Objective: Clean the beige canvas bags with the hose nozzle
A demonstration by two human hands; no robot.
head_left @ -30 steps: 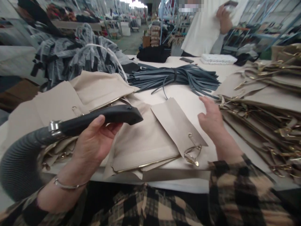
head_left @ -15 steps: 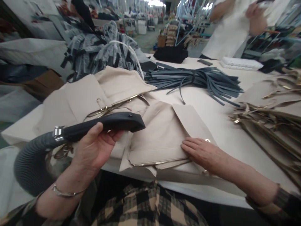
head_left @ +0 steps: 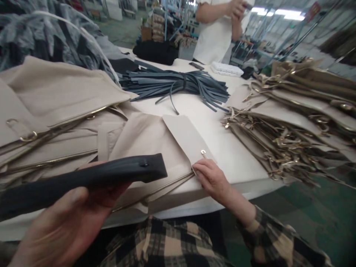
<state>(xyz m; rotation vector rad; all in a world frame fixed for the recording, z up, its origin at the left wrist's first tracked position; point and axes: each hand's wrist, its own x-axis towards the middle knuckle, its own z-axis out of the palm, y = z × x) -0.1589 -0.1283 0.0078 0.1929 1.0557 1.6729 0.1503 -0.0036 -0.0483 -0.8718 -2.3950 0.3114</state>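
Note:
My left hand (head_left: 69, 222) is wrapped around a black hose nozzle (head_left: 119, 170), its flat tip pointing right above the fabric. A beige bag piece (head_left: 141, 137) with a zipper along its near edge lies under and beyond the nozzle. At that piece's right corner, my right hand (head_left: 213, 180) pinches the edge by the zipper end. A pale flat strap panel (head_left: 185, 133) with a small gold-coloured metal loop (head_left: 203, 152) rests along the right side of the piece, just beyond my right fingers.
More beige bag pieces (head_left: 66, 85) are piled on the left, and a tall stack (head_left: 300, 111) with metal fittings stands on the right. A tied bundle of dark blue strips (head_left: 178, 83) lies on the white table (head_left: 241, 167). Beyond it stands a person in white (head_left: 214, 33).
The view has swung right, bringing more of the right stack in. The nozzle and my left hand appear nearer and lower. My right hand has gone from lying flat to pinching the piece's corner.

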